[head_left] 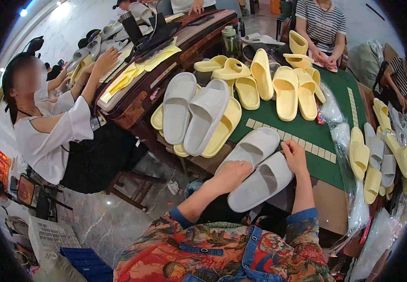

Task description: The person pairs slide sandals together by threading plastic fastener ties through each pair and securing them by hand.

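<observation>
Slippers (261,181), grey, against left grip (234,176)

Place: you are in what looks like a small slipper workshop.
Goods: loose yellow and grey slippers (286,94) crowd the green mat (302,129) before you.
Wrapping: clear plastic (357,211) at your right.
Company: one co-worker (55,136) at your left, a second co-worker (323,28) across from you.

Indoor light, bright at centre; 1 glaring lamp (23,12) upper left, pale glow on the wall (53,29) nearby. Polished floor (97,223) carries a small highlight (clear plastic bags (331,112) glint too). Rim bowed, fading to black.
</observation>
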`<state>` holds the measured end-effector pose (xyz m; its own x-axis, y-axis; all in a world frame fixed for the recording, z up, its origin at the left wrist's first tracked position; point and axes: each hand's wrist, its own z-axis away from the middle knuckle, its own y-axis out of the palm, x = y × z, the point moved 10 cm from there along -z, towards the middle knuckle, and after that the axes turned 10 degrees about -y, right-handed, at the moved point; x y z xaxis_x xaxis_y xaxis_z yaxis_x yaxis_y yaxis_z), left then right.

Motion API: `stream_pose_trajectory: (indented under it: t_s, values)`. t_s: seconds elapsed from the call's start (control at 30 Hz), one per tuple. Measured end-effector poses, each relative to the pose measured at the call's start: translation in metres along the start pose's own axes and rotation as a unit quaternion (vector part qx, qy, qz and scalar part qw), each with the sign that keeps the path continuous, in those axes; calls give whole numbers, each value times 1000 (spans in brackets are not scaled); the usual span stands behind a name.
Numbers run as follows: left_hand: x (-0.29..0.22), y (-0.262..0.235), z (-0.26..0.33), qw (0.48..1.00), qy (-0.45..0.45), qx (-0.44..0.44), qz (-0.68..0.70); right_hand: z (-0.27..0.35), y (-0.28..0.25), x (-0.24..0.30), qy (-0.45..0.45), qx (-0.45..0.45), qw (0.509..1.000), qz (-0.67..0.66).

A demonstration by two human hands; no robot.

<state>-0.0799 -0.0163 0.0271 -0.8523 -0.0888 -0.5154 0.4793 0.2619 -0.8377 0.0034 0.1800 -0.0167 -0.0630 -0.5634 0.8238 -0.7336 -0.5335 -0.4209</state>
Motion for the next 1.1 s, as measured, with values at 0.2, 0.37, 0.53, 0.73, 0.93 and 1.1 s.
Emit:
stream_pose_trajectory:
  t_s: [0.2, 0.37, 0.53, 0.73, 0.93, 1.1]
  values:
    - [-3, 6, 2, 998, -23, -58, -8, 2, 3, 19, -29, 36, 999, 14]
    - [-13, 25, -11, 998, -48, -37, 24, 2, 4, 10, -9, 41, 999, 12]
    - [-14, 30, -17, 994, -85, -63, -17, 2, 3, 15, 0, 41, 999, 26]
    - [-7, 21, -10, 990, -50, -105, -75, 3, 6, 12, -17, 48, 999, 3]
    - [2, 16, 3, 990, -39, -81, -113, -1, 7, 16, 16, 46, 998, 32]
    - [12, 19, 10, 989, -64, -48, -122, 1, 7, 9, 15, 38, 999, -8]
